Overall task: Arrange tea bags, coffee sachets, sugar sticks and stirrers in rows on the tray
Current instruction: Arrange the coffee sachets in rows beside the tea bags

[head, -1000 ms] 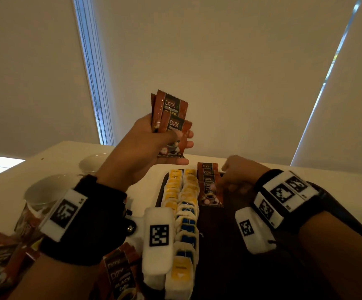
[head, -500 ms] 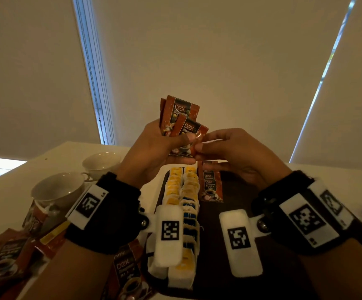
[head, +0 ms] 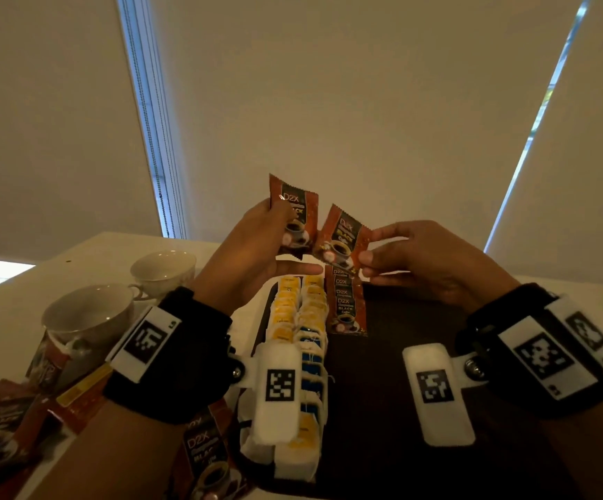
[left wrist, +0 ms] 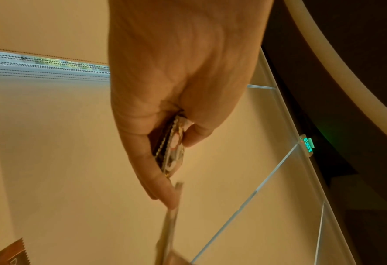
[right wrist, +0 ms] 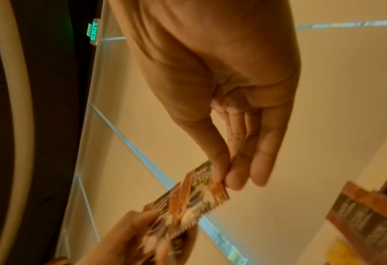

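- Half a second ago both our hands met on the bundle of coffee sachets; now the right hand [head: 426,261] has drawn one sachet [head: 343,236] clear, pinched by its edge between thumb and fingertips.
- The left hand [head: 253,254] grips the remaining sachets [head: 294,218] (at least one, perhaps more behind it), raised above the far end of the tray [head: 401,391].
- So we judge the next sachet is ready to join the coffee row [head: 345,304], which lies beside the two rows of tea bags [head: 300,337].
- Both wrists are lifted, palms turned inward toward each other.
- Spare sachets [head: 1,427] and two cups [head: 87,312] sit on the table to the left.
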{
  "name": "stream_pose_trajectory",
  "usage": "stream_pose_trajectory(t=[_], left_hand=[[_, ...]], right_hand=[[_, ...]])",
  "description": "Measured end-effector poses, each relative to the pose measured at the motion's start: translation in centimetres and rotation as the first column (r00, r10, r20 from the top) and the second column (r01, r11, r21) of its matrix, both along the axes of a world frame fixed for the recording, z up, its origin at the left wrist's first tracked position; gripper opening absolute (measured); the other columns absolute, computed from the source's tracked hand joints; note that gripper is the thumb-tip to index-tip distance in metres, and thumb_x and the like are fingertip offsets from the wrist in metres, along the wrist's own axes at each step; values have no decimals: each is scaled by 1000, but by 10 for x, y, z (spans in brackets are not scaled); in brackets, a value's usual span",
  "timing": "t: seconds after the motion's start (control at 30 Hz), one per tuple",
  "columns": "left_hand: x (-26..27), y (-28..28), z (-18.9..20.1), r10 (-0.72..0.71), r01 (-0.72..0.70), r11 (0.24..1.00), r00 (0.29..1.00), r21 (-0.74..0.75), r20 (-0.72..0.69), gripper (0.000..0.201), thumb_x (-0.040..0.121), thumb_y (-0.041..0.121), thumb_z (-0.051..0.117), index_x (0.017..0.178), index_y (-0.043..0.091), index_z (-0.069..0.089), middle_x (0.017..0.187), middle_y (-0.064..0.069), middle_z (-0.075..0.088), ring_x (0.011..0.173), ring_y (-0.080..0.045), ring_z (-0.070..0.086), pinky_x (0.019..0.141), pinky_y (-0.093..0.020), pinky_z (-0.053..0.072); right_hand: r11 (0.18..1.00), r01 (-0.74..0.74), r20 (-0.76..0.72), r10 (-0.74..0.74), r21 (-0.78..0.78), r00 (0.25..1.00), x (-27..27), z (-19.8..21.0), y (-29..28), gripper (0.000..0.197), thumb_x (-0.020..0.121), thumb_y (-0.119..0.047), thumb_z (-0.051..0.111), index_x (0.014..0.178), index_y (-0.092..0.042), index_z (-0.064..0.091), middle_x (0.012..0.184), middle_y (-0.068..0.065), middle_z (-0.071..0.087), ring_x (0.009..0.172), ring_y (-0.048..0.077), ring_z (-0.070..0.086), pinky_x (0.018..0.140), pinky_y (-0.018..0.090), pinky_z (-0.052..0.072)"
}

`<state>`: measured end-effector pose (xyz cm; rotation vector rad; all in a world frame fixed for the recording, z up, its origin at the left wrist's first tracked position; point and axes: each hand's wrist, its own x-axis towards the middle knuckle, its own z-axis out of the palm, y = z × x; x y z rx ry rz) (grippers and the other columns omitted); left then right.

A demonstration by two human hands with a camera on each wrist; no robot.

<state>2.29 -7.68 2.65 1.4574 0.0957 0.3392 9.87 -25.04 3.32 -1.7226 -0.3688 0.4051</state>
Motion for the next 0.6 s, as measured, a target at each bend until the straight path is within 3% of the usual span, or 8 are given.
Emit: stream_pose_trajectory(t=[0.1, 0.27, 0.47, 0.6], left_hand=[[0, 2, 1, 11, -11, 1000, 1000, -6, 21, 24, 101, 14, 35, 118, 12, 52, 96, -14, 71, 87, -23, 71, 61, -32, 59], [-1, 4, 4, 25, -26, 1000, 998, 8, 64, 28, 100, 11, 38, 126, 12, 49, 102, -15, 71, 91, -24, 71, 63, -32, 59], [1, 6, 4, 31, -33, 999, 997, 31, 76, 26, 100, 12, 38, 124, 15, 49, 103, -14, 70, 93, -24, 70, 63, -32, 59], [1, 7, 3, 20, -24, 998, 997, 53, 70, 22, 101, 15, 39, 120, 19, 49, 102, -11, 71, 92, -22, 71, 65, -32, 60]], right_hand=[[963, 17, 5, -16, -270, 1000, 17, -11, -6, 24, 79, 2, 68, 99, -7, 57, 80, 9, 67, 67, 13, 65, 59, 22, 56], [763, -8, -15, -2, -647, 1000, 38, -30, -1, 14, 82, 0, 67, 87, -8, 57, 70, 4, 65, 64, 13, 62, 64, 26, 50], [641, -84, -67, 51, -763, 996, 39, -40, 12, 18, 84, -2, 65, 98, -7, 55, 78, 3, 66, 66, 12, 63, 58, 25, 48], [621, -117, -108, 52, -775, 993, 40, -46, 19, 13, 86, -2, 63, 87, -9, 52, 75, 4, 66, 61, 12, 63, 54, 25, 47]])
